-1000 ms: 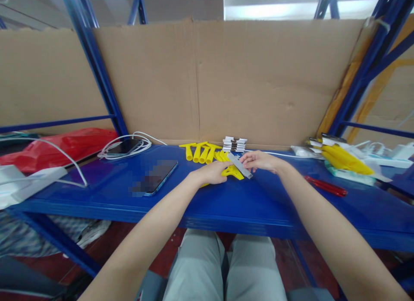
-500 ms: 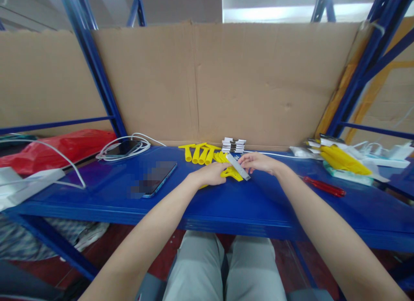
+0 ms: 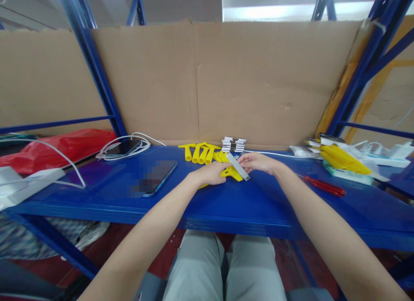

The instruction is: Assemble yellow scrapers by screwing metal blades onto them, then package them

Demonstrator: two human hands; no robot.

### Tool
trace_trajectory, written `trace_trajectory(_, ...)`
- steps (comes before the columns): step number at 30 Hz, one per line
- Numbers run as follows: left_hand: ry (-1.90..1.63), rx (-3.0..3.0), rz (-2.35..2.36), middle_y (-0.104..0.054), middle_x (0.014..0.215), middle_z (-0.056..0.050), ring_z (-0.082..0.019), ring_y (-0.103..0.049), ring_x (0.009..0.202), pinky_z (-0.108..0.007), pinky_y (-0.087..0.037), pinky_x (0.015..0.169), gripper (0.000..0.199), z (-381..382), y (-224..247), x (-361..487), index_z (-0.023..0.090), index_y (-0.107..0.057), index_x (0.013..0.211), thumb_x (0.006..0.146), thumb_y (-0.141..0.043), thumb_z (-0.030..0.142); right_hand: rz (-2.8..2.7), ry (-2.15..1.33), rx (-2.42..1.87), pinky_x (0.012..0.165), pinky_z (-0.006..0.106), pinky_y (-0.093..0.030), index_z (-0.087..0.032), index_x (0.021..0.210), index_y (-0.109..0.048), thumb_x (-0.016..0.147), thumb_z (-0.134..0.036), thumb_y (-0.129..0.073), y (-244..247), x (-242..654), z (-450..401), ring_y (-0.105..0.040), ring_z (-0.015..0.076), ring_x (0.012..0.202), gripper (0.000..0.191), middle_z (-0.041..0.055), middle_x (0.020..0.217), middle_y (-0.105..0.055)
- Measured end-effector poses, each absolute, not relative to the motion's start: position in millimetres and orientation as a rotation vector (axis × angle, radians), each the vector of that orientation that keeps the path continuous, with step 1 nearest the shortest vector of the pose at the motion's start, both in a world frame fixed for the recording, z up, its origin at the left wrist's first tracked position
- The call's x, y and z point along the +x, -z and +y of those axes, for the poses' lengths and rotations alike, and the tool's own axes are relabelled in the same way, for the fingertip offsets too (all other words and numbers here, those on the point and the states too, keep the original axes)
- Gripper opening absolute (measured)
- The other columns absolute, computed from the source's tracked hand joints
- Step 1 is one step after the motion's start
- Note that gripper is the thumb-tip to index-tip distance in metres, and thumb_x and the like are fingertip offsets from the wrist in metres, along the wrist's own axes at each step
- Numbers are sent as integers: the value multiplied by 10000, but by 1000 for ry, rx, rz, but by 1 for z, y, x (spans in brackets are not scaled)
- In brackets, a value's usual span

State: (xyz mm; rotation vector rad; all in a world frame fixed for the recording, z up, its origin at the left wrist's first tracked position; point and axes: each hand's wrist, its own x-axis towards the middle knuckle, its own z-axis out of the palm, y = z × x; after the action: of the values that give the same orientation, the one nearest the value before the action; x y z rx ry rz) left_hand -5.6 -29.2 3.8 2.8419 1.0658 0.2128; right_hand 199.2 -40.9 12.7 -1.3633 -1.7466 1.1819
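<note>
1. Left: we note a phone (image 3: pixel 160 178) on the blue table (image 3: pixel 239 208).
2. Centre: our left hand (image 3: pixel 211 174) is closed on a yellow piece (image 3: pixel 233 174), forked end exposed, near the yellow tubes (image 3: pixel 202 155).
3. Our right hand (image 3: pixel 258 162) pinches a grey strip (image 3: pixel 238 167), slanted against the yellow piece.
4. Change: we detect no clear shift in either grip; we judge the alignment steady.
5. Right: we see a red tool (image 3: pixel 325 186).

Beyond the left hand (image 3: pixel 215 174) and the right hand (image 3: pixel 258 163) stands a creased cardboard panel (image 3: pixel 239 85). A glossy blue tabletop (image 3: pixel 246 206) lies beneath them, blue metal posts (image 3: pixel 97 72) rising on either side. Bright white light (image 3: pixel 274 12) shows high behind; the dark red floor (image 3: pixel 284 260) lies below.
</note>
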Motion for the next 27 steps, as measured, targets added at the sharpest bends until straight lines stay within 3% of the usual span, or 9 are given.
trace_trajectory(7,-205,2829,1057,-564,1290,-92,-210,-586,1075,-281,-447,874,639,-30,-5,-5,197,-383,1388,762,-503,156,-1710,-1159,-1381,529,208,-485,-150,756,-616,720,-171,-664,-14,194,-41,-585,92,515,64,-5,614,-653)
trace_trajectory(14,-176,2840,1090,-523,1338,-87,-218,-533,1161,-281,-404,949,617,-30,-5,-3,172,-406,1367,759,-508,165,-1560,-1096,-1495,471,196,-451,-149,641,-562,700,-117,-659,-13,191,-40,-530,81,442,117,-23,496,-574)
trace_trajectory(21,-210,2864,1104,-544,1308,-113,-230,-540,1150,-294,-424,928,589,-27,-1,-2,142,-425,1332,753,-526,176,-1406,-1257,-1443,469,199,-449,-150,679,-558,700,-161,-677,-6,196,-33,-520,81,446,121,-20,506,-575)
trace_trajectory(24,-247,2865,1106,-568,1277,-108,-231,-563,1118,-298,-448,894,565,-28,-1,-2,153,-447,1301,741,-520,148,-1406,-1320,-1424,431,186,-412,-152,674,-563,705,-163,-663,-5,195,-33,-540,90,463,105,4,532,-608)
trace_trajectory(27,-280,2868,1077,-579,1263,-92,-223,-565,1120,-291,-448,902,567,-27,0,-1,167,-452,1291,730,-510,112,-1423,-1350,-1395,368,171,-328,-158,613,-535,706,-183,-663,-5,194,-33,-467,69,393,160,-21,453,-547)
